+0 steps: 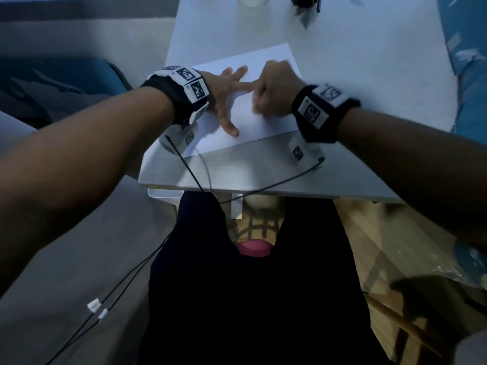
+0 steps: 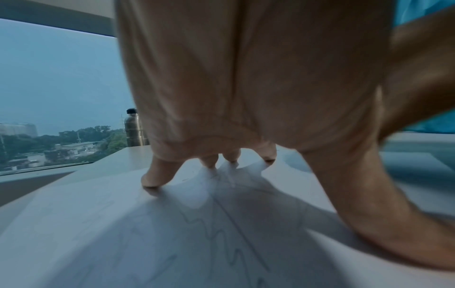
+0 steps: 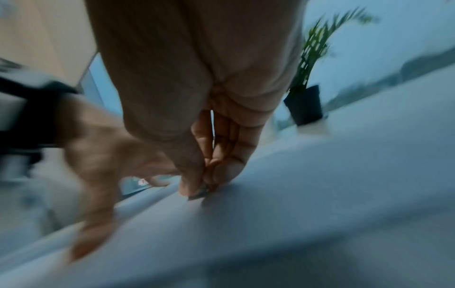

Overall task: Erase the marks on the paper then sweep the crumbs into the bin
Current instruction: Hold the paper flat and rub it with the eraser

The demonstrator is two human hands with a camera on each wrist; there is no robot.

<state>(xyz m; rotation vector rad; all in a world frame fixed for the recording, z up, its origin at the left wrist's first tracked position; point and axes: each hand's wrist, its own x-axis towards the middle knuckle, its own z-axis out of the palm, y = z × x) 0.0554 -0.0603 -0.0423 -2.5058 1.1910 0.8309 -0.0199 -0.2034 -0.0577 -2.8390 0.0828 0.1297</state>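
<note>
A white sheet of paper lies on the white table. My left hand is spread flat on the sheet with straight fingers pressing it down. Faint wavy pencil marks show on the paper under that hand in the left wrist view. My right hand is curled just right of the left index finger. In the right wrist view its fingertips pinch a small dark eraser against the paper. That view is blurred by motion.
A potted plant and a pale cup stand at the table's far edge. A metal bottle stands by the window. A white bin sits under the table's near left edge. Cables hang from both wrists.
</note>
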